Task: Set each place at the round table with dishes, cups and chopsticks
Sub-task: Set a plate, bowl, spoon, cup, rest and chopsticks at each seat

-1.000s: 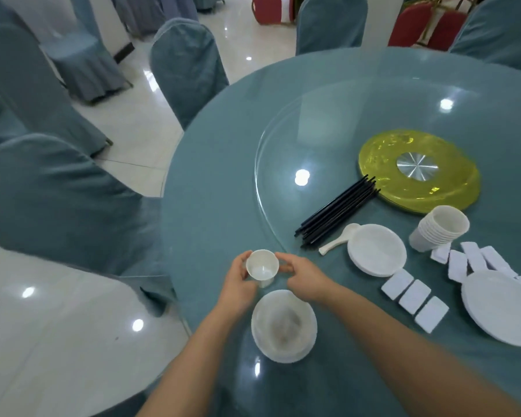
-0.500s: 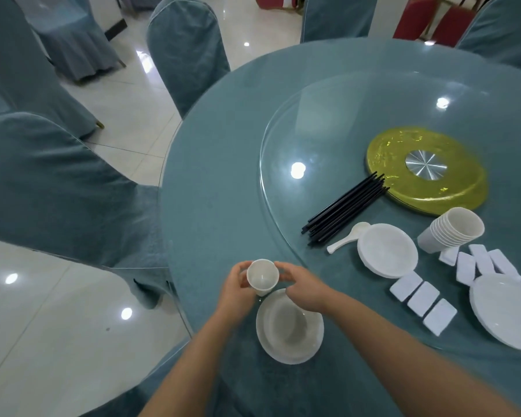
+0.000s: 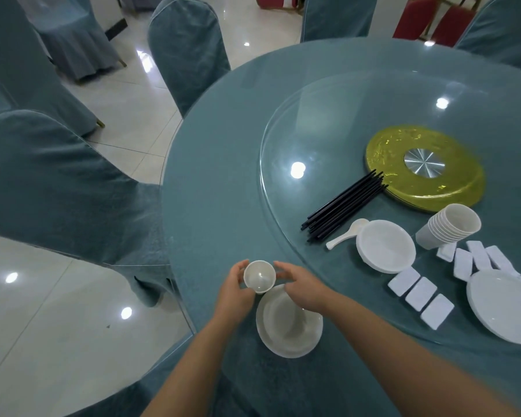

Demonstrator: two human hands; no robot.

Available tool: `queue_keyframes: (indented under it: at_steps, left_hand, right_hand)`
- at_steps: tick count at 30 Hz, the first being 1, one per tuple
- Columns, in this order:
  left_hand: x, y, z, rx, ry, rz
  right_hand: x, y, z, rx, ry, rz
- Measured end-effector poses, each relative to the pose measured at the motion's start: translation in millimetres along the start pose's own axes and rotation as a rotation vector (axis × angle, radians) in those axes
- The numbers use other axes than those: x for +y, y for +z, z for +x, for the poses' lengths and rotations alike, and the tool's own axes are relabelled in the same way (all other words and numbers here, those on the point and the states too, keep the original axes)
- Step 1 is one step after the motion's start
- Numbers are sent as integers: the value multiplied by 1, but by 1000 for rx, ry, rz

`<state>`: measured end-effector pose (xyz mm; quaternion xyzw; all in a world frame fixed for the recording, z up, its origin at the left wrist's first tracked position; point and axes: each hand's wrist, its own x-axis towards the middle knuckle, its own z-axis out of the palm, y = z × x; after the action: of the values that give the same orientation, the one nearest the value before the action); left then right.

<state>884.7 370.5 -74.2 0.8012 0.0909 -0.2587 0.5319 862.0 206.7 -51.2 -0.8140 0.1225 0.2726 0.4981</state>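
Observation:
A small white cup [image 3: 259, 276] stands upright on the teal tablecloth near the table's left front edge. My left hand [image 3: 234, 291] curls round its left side, thumb along the rim. My right hand [image 3: 302, 291] sits just right of the cup with fingers nearly straight, a thin gap between them and the rim. A white shallow dish [image 3: 289, 325] lies directly in front of the cup, its far rim partly under my right hand. Black chopsticks [image 3: 343, 206] lie bundled on the glass turntable [image 3: 283, 130].
To the right on the glass sit a white spoon [image 3: 343, 236], stacked bowls [image 3: 385, 245], stacked cups [image 3: 448, 227], several white rectangular rests [image 3: 415, 293], a large plate stack [image 3: 506, 305] and a yellow disc [image 3: 424, 167]. Teal-covered chairs [image 3: 57, 182] ring the table.
The view has shifted slightly. The cup stays at the dish's far left rim. My right fingers have loosened from the cup's right side; my left hand still holds it.

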Motion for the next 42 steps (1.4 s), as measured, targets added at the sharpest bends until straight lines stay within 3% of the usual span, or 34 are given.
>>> queue_keyframes:
  at_steps: [10,15,22,27,33,42]
  left_hand:
    - [63,23,-5,136,193,88]
    - [90,67,-15,26,284,127]
    - [97,143,-24,-158,291,221]
    - [88,175,-29,-233,258,349]
    - [79,198,-29,-293,201,473]
    - [73,205,-30,-317,129,469]
  right_hand:
    - [27,-64,-36,317,8,31]
    - [70,-107,-77,524,101,70]
    - [133,-146,-132,671,308,45]
    - [168,-152,-149,684,451,20]
    - [190,-147,-143,650,488,10]
    - [189,-148,-123,622,532,-38]
